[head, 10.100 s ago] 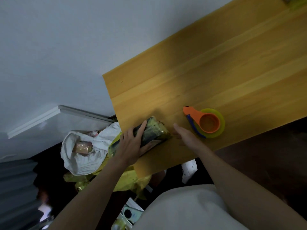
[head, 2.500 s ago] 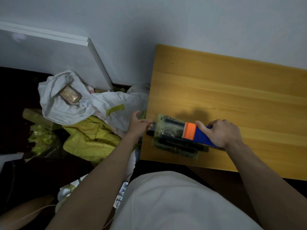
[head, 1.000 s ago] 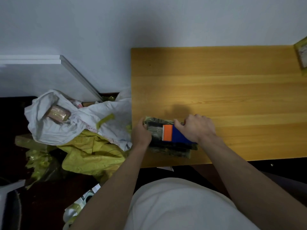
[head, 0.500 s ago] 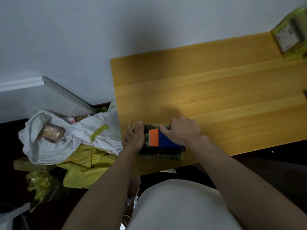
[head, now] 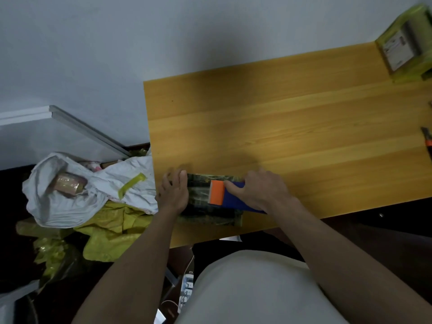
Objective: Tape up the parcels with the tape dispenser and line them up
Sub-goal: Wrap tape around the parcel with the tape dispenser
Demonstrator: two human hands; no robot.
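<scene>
Since half a second ago the dispenser (head: 230, 196) has slid slightly right along the parcel (head: 205, 202), baring more of the parcel's top between the two hands; the left hand (head: 173, 194) remains at the parcel's left end.

The left hand rests over that end with fingers nearly straight and close together, palm down; whether the thumb hooks the parcel's side cannot be told. The right hand (head: 261, 191) grips the dispenser's blue handle, fingers curled round it, the orange head pointing left and lying on the parcel's top.

The parcel is a dark, glossy, wrapped block, lying lengthwise at the table's (head: 292, 127) near left corner, close to its front edge. At the table's far right corner sits a green package (head: 406, 47). Left of the table, on the floor, lie a white bag (head: 77, 190) and yellow-green wrapping (head: 109, 232).
</scene>
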